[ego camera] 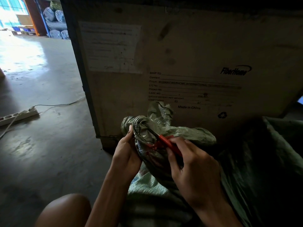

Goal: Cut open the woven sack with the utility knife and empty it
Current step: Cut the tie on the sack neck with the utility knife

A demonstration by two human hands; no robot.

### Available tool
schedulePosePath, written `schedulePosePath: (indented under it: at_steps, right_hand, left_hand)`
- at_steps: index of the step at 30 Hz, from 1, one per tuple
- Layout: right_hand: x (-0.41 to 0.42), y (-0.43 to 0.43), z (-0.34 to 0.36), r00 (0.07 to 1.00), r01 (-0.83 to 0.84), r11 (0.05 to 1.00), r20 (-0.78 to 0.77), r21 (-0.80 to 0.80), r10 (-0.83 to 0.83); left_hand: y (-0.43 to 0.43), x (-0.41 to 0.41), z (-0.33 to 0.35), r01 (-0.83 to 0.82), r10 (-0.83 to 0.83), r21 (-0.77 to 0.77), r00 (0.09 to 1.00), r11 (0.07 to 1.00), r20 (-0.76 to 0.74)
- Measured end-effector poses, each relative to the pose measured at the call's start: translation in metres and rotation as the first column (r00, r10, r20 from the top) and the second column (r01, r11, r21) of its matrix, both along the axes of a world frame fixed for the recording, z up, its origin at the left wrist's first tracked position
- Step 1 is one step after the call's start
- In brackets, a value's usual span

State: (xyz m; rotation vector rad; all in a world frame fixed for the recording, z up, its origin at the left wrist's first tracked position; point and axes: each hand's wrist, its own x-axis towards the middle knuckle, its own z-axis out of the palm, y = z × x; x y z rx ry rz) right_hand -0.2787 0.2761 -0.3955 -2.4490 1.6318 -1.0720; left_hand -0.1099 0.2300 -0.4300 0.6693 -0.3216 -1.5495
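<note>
Woven sack (188, 133) looked soft and slack; my left grip (126, 154) clutched its bunched neck, right grip (193, 169) held the utility knife (167, 141).

That dull grey-green woven plastic sack (188, 133) has a fine weave pattern, and the red plastic utility knife (164, 138) really pops against it. Tan plywood crate (196, 54) with black printed lettering, long white power strip (19, 114), shiny grey concrete floor (49, 153).
</note>
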Motion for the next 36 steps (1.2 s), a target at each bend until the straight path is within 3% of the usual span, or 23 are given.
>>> schedulePosePath:
  at_steps: [11, 16, 20, 26, 36]
  right_hand:
    - [0.0021, -0.0012, -0.0027, 1.0, 0.017, 0.998, 0.007, -0.055, -0.016]
    - [0.0008, -0.003, -0.0021, 1.0, 0.002, 0.999, 0.017, -0.036, -0.001]
    - [-0.0015, -0.0024, 0.0002, 1.0, -0.009, 0.999, 0.015, -0.03, 0.01]
    - [-0.0019, -0.0025, 0.0022, 1.0, 0.003, 0.999, 0.027, -0.049, -0.002]
    - [-0.0043, -0.0048, 0.0003, 1.0, 0.014, 0.994, 0.01, -0.111, -0.013]
  left_hand:
    - [-0.0013, 0.0019, -0.0044, 0.025, -0.026, -0.033, 1.0, 0.999, -0.01]
    - [0.0007, 0.0048, -0.002, 0.016, 0.005, -0.095, 0.975, 0.995, 0.221]
    - [0.0028, 0.0025, 0.0011, 0.036, 0.049, -0.161, 0.869, 0.986, 0.492]
    - [0.0018, 0.0, 0.0026, -0.04, 0.145, -0.197, 0.818, 0.98, 0.557]
    - [0.0032, -0.0035, 0.0021, -0.001, 0.107, -0.183, 0.813, 0.983, 0.572]
